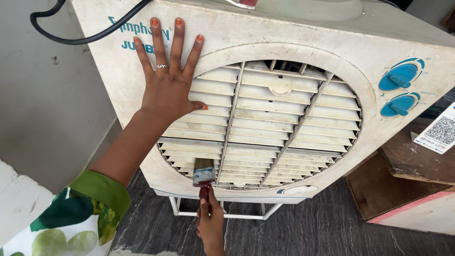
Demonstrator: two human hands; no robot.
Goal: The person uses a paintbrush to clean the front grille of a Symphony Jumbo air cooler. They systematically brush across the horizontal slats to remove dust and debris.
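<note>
A dusty off-white air cooler (332, 42) stands on a white wire stand (222, 214), with a round louvred grille (265, 128) on its front. My left hand (168, 80) lies flat with spread fingers on the cooler's front, at the grille's upper left. My right hand (211, 223) grips the red handle of a small paintbrush (204, 176). Its bristles touch the lower left slats of the grille.
Two blue knobs (400, 90) sit on the cooler's right side. A black cable (85, 35) loops over its top left corner. A wooden box (407, 185) with a white paper stands at the right, and a grey wall (47, 95) is at the left. The floor is dark stone.
</note>
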